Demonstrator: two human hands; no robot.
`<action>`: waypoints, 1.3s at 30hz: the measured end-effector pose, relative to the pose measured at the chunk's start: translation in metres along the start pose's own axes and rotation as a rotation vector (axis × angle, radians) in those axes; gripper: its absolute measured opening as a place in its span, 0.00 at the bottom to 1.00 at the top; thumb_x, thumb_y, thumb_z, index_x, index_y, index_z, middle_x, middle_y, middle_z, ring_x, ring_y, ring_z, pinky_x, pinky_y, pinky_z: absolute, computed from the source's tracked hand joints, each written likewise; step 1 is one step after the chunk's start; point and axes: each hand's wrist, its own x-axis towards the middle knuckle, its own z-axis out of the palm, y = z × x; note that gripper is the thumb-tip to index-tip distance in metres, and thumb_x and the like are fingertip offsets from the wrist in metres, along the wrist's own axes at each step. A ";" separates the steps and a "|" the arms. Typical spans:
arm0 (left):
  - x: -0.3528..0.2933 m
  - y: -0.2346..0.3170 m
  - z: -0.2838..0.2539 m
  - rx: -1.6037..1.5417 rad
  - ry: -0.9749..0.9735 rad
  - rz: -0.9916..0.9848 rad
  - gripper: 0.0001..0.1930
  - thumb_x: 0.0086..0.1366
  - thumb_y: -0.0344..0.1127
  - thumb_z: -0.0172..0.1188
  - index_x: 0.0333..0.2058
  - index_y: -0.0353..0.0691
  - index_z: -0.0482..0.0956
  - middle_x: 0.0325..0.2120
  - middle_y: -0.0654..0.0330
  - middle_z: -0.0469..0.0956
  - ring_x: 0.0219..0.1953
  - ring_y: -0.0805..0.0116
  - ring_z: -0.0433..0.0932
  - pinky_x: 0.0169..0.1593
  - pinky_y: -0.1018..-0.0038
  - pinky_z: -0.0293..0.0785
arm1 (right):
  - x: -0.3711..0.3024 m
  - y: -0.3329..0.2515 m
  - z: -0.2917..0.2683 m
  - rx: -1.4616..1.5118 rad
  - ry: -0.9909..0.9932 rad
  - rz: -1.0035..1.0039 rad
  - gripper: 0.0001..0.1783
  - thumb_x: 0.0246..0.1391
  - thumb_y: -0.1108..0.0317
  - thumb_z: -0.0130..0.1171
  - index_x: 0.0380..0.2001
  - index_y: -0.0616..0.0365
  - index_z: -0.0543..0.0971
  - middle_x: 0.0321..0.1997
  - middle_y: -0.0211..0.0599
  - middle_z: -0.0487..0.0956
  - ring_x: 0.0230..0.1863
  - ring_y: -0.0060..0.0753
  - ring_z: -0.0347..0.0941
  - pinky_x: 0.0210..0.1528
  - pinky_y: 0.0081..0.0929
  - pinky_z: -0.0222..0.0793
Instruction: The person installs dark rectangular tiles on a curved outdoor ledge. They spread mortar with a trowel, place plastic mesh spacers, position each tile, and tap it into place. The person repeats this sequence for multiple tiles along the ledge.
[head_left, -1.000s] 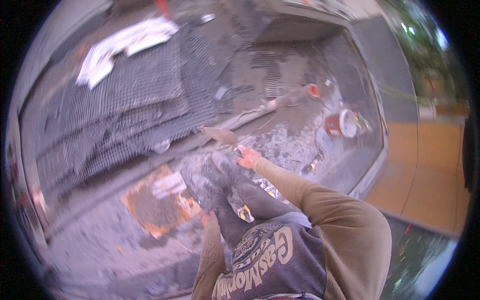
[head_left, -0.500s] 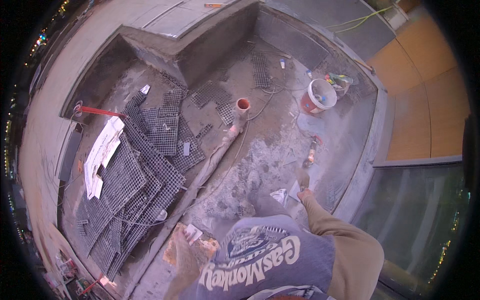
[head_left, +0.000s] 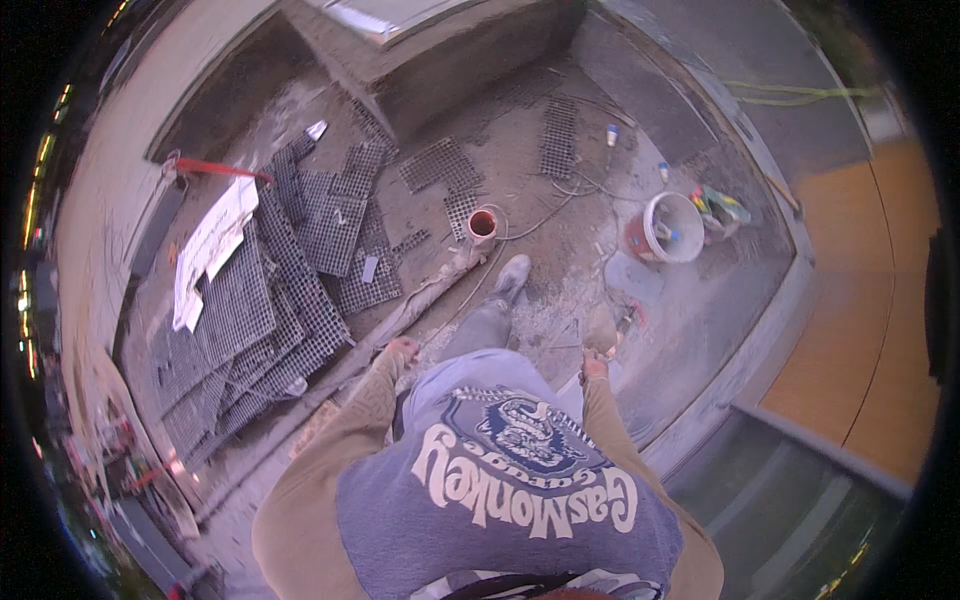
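My right hand [head_left: 596,364] is closed round a trowel, its flat tan-grey blade [head_left: 601,326] pointing away from me over the dusty floor. Just beyond the blade lies a small reddish object [head_left: 632,318], too blurred to name. My left hand [head_left: 403,348] hangs beside the wrapped pipe, its fingers curled, with nothing visible in them. My dusty boot [head_left: 513,275] is stepped forward between the two hands, to the right of the upright orange pipe end [head_left: 482,223].
Black grid mats [head_left: 235,310] lie piled at the left, with a torn white sheet [head_left: 215,250] on top. A long wrapped pipe [head_left: 410,308] crosses the floor. At the right stand a white bucket [head_left: 672,228] and a colourful bag [head_left: 722,208]. Low concrete walls [head_left: 480,75] border the pit.
My right hand and the trowel have come slightly left and nearer. My left hand has moved up and away from the pale orange patch by the pipe. A boot has come forward.
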 end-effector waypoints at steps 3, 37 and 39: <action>0.085 0.104 -0.027 0.085 0.354 0.228 0.17 0.57 0.48 0.59 0.39 0.45 0.80 0.33 0.50 0.82 0.35 0.55 0.82 0.42 0.63 0.77 | 0.101 -0.061 0.009 0.010 0.020 -0.067 0.13 0.54 0.55 0.55 0.25 0.50 0.70 0.11 0.27 0.64 0.08 0.25 0.57 0.09 0.29 0.49; 1.172 0.807 0.053 -0.705 0.511 -0.238 0.16 0.57 0.40 0.67 0.41 0.39 0.79 0.29 0.60 0.80 0.29 0.69 0.77 0.29 0.71 0.75 | 1.307 -0.766 0.546 -0.023 -0.236 0.050 0.16 0.50 0.62 0.65 0.37 0.56 0.71 0.25 0.35 0.76 0.20 0.28 0.74 0.17 0.27 0.68; 1.328 0.812 0.031 -0.828 0.533 -0.218 0.16 0.56 0.40 0.68 0.39 0.36 0.79 0.29 0.59 0.80 0.29 0.67 0.78 0.26 0.71 0.76 | 1.441 -0.751 0.618 -0.110 -0.158 -0.164 0.20 0.49 0.60 0.67 0.38 0.56 0.70 0.25 0.34 0.77 0.20 0.26 0.73 0.17 0.25 0.67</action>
